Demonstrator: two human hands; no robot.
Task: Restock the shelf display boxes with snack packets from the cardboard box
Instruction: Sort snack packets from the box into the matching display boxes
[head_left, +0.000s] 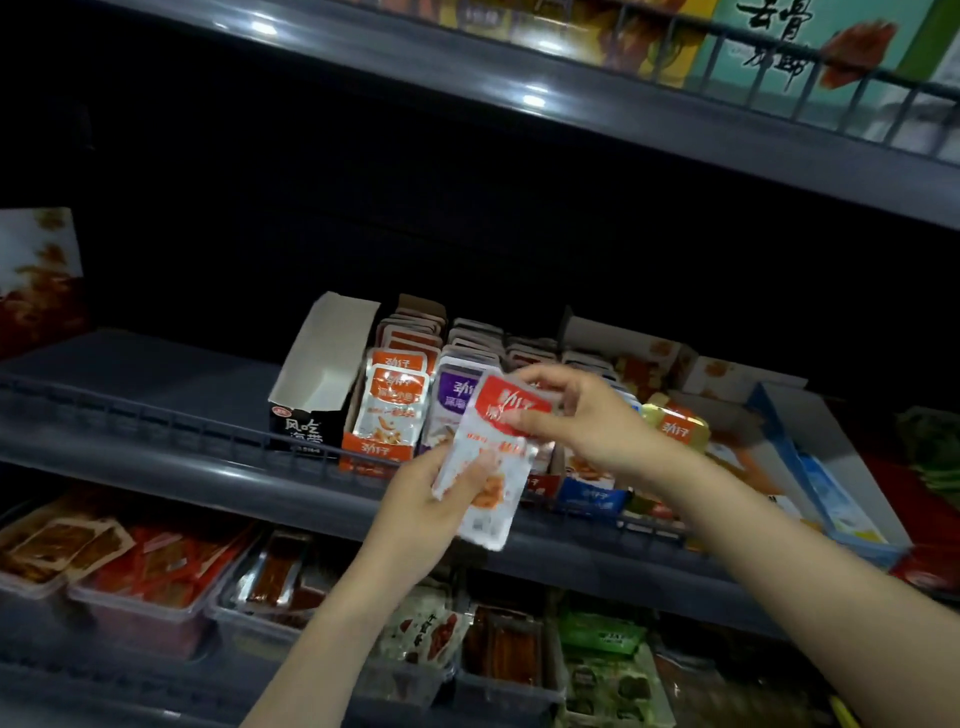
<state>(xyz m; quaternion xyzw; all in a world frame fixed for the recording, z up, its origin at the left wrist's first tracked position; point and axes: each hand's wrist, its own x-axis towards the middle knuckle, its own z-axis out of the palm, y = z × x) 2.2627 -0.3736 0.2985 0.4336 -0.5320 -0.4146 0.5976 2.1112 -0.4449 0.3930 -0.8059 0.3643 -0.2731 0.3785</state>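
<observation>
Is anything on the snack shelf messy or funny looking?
Yes. The black display box at the row's left end looks empty, and a yellow packet lies loose across the boxes on the right instead of standing in line.

- A shop aisle, seen close up: dark metal shelves (156, 395) stacked in tiers, each with a low wire rail (171, 423) along its front edge.
- Open display boxes (317, 374) hold upright rows of printed snack packets (389, 410).
- Clear plastic tubs (140, 618) below hold more wrapped snacks, sorted by kind.
</observation>
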